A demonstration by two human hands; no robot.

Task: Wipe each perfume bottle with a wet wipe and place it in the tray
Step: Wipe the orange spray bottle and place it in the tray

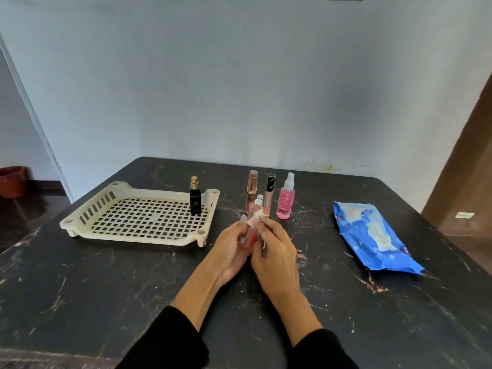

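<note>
Black marbled counter (106, 288) carries a cream lattice tray (138, 222) holding one black perfume bottle (195, 199). Left hand (231, 251) grips a pink perfume bottle (251, 230); right hand (274, 251) pinches a white wet wipe (254, 219) against it.

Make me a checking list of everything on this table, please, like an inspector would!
Surface: dark marbled table with pale streaks and specks.
Job's things: cream slotted tray at the left holds one black perfume bottle, upright. Three bottles stand on the table beside the tray: a rose-gold bottle, a black-capped bottle and a pink spray bottle. A pink bottle is held in the hands, with a white wet wipe against it.
Clutter: blue wet wipe pack lies at the right.
Grippers: left hand grips the pink bottle; right hand presses the wipe on it.
Cables: nothing seen.
Surroundings: pale wall; terracotta pot on the floor, far left.
</note>
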